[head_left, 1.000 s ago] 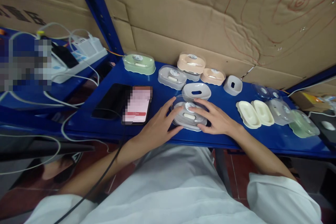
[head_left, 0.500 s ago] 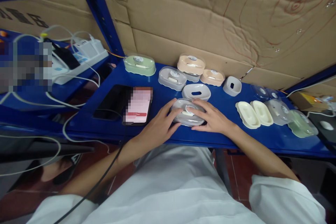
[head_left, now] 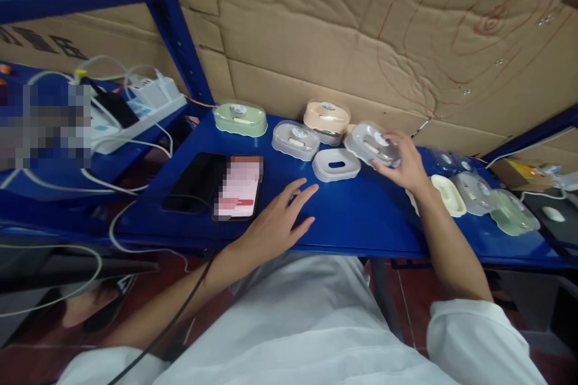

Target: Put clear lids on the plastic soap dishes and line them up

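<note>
My right hand [head_left: 409,165] grips a grey soap box [head_left: 361,143] with a clear lid and a round label, thumb at the front and fingers behind. The box is tilted at the back of the table and hides most of a peach box behind it. My left hand [head_left: 285,215] hovers over or rests on the blue tabletop, fingers spread and holding nothing. Just beyond its fingertips lies a light grey oval shell [head_left: 321,169] with a slot. Behind that are another lidded grey soap box [head_left: 292,145] and a peach soap box [head_left: 329,115] stacked on a grey one.
A green soap box [head_left: 244,123] sits at the back left. On the left lie a phone [head_left: 239,189] and a dark flat device [head_left: 194,183]. Cream trays [head_left: 449,195], a grey box [head_left: 474,192] and a green box [head_left: 512,213] stand on the right. Cardboard [head_left: 293,30] walls the back.
My right hand has lifted the grey soap box from the table's front and carried it to the back right. My left hand has let go of it and stays near the front.
</note>
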### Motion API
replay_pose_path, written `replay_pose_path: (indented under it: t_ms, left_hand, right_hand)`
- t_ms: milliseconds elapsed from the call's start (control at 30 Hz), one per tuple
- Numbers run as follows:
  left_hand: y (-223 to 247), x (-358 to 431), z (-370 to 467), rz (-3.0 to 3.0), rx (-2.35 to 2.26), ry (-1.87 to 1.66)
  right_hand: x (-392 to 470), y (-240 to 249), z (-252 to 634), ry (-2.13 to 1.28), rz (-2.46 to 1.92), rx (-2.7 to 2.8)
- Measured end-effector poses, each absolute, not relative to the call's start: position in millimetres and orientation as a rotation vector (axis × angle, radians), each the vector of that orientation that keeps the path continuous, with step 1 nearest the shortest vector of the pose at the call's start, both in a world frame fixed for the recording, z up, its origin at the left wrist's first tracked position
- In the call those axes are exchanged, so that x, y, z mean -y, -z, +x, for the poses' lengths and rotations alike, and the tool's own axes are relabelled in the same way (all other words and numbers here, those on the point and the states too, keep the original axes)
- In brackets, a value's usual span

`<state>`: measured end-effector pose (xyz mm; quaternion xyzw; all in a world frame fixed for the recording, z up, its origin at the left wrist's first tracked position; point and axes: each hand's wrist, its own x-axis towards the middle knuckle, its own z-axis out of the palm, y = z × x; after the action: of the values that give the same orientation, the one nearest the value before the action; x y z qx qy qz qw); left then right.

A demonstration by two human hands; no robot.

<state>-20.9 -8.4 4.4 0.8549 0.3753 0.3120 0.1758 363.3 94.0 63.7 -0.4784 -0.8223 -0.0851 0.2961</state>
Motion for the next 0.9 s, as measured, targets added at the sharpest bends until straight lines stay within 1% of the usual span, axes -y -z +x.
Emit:
replay_pose_path:
  t_ms: [67, 167, 267, 533, 900]
  left_hand:
    - [-2.5, 8.1, -21.1, 2.450, -1.071, -0.851]
    - [1.3, 7.4, -21.3, 2.513, -1.069, -0.826]
    - [4.5, 6.5, -21.4, 2.567, -1.057, -0.834]
    - [7.4, 4.7, -21.2, 2.652, -1.022, -0.852]
    - [8.8, 2.8, -21.3, 2.655, -1.006, -0.851]
  right_hand:
    - [-95.7, -68.9, 391.6, 0.284, -1.463, 2.058]
    - [-96.0, -71.4, 437.4, 0.369, -1.870, 1.720]
    - [-99.0, -63.7, 468.8, 0.363, -2.173, 1.450]
    - [-112.3, -35.4, 476.1, 0.336, -2.277, 1.365]
    - [-115.7, -23.7, 474.0, 0.220, -2.418, 1.389]
